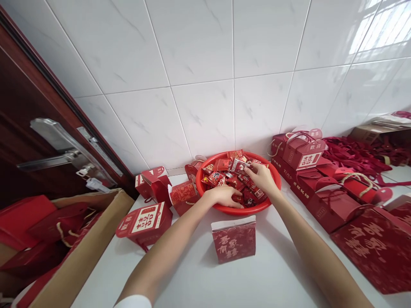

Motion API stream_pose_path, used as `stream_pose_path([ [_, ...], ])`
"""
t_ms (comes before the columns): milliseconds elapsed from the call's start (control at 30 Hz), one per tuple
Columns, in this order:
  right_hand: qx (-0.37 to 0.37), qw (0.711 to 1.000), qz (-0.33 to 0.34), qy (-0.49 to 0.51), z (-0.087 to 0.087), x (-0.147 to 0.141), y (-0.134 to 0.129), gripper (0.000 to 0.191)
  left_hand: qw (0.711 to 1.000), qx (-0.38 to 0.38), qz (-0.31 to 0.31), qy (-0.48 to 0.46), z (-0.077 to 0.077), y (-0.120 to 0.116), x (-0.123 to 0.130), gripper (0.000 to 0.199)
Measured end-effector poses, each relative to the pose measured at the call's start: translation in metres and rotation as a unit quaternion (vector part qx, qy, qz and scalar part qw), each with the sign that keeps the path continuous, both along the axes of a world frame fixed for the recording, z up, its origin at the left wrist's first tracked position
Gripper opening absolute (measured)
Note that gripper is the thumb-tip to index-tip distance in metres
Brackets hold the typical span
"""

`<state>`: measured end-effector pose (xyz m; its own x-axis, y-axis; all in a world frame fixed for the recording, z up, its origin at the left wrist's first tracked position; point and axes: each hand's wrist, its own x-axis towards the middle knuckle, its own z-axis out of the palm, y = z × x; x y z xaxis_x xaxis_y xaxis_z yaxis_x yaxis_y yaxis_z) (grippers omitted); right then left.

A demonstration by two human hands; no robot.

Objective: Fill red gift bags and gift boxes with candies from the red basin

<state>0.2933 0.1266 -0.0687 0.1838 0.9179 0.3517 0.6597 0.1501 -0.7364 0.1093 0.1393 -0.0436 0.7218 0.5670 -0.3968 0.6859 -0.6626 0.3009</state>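
A round red plastic basin (224, 209) is filled with small wrapped sweets (236, 183) in red packets. Between the thumb and fingers of my right hand (262, 177) is a red-and-white sweet packet (239, 166), held over the back of the heap. My left hand (226, 196) rests at the basin's front, its fingers apart and touching the packets. Just in front of the basin stands a small dark red gift box (236, 241) with pale characters; its top looks open.
Several red gift boxes (146, 222) stand to the left, more (334, 201) in rows to the right. A cardboard carton (93, 239) of red boxes sits at the left by a door (38, 107). Dark red ribbons (353, 156) lie at the far right. A tiled wall (205, 107) rises behind.
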Motion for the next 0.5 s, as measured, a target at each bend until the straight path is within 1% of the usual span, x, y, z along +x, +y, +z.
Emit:
stream_pose_path([
  [200,-0.018,0.999,-0.026,0.012,0.002,0.001,-0.002,0.021,0.998,0.031,-0.022,0.042,0.004,-0.007,0.014,0.041],
  [333,-0.017,0.999,-0.026,0.022,0.003,0.003,-0.002,0.018,0.992,0.066,-0.013,0.108,0.007,-0.016,0.027,0.042],
  [400,-0.025,0.999,-0.029,0.003,0.003,0.005,-0.002,0.018,0.989,0.079,-0.006,0.127,0.008,-0.02,0.033,0.044],
  [500,-0.041,0.998,-0.039,-0.03,0.001,0.007,-0.002,0.016,0.989,0.08,-0.003,0.127,0.006,-0.021,0.035,0.045],
])
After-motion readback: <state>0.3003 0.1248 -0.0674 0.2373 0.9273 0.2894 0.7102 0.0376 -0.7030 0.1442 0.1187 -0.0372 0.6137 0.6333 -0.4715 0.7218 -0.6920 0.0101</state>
